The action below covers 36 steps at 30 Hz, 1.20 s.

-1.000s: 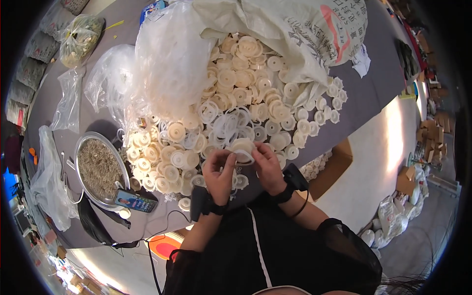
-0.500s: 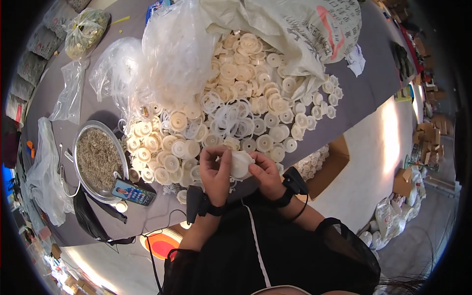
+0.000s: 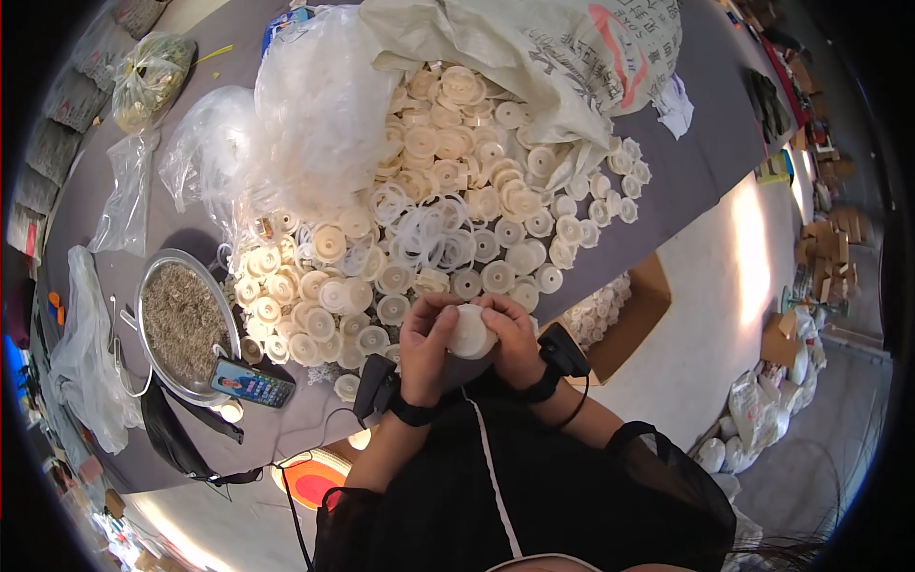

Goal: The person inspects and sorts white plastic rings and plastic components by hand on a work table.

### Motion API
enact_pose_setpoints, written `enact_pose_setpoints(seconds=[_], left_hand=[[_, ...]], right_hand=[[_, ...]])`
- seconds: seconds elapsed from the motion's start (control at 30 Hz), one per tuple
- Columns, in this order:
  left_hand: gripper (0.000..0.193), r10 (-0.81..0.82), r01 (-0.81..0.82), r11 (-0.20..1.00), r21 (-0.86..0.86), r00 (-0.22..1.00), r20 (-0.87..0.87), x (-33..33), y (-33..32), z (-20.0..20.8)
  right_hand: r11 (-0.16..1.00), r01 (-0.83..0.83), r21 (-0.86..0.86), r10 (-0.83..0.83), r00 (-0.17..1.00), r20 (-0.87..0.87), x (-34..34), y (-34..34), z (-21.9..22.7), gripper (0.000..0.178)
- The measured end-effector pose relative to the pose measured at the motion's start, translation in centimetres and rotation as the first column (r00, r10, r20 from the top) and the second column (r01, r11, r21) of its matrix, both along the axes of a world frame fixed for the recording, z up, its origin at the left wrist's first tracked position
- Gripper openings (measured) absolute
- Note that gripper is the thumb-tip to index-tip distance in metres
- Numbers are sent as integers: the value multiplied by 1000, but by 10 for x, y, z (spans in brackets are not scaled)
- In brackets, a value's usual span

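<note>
Between my two hands is a round white plastic disc, wheel-like (image 3: 471, 334), held just above the table's near edge. My left hand (image 3: 424, 350) pinches its left side with thumb and fingers. On the opposite side, the curled fingers of my right hand (image 3: 516, 345) grip the rim. Just beyond my hands spreads a large heap of cream plastic wheels (image 3: 446, 143), many with a hole in the centre. Loose translucent rings (image 3: 410, 234) lie on top of the heap. Both my wrists wear black straps with small devices.
At left stands a metal bowl (image 3: 141, 329) of small greyish-brown pieces, with a phone (image 3: 253, 383) against its near rim. Clear plastic bags (image 3: 319, 105) and a woven sack (image 3: 534, 57) border the heap. An open cardboard box (image 3: 650, 319) holding pale parts sits below the table edge at right.
The disc has turned so its round face shows more fully. My left hand has moved slightly right, and my right fingers have shifted up along its rim. The whole view has shifted slightly.
</note>
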<state>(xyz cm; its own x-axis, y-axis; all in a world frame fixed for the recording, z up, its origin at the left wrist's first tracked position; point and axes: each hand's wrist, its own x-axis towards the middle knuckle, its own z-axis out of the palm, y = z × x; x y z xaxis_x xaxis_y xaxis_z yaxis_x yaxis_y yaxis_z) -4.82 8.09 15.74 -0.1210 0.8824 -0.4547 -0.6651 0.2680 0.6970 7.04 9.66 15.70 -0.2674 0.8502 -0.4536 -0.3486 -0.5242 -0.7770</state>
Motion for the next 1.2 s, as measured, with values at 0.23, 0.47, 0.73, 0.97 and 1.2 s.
enact_pose_setpoints(seconds=[0.23, 0.47, 0.73, 0.97, 1.2], left_hand=[[18, -54, 87, 995, -58, 905, 422, 3, 10, -9], [31, -30, 28, 997, 65, 999, 37, 31, 14, -19], [30, -162, 161, 987, -17, 977, -139, 42, 9, -38], [23, -125, 109, 990, -84, 968, -219, 20, 21, -47], [15, -3, -31, 996, -85, 930, -368, -5, 34, -69]], right_hand=[[1000, 3, -14, -6, 989, -149, 21, 2, -8, 14], [951, 219, -218, -270, 933, -240, 37, 21, -14, 21], [842, 131, 523, -531, 372, 762, 179, 93, -60, 19], [759, -386, 525, -521, 125, 845, 209, 171, -89, 28], [636, -604, 480, -462, 200, 864, 181, 226, -104, 38]])
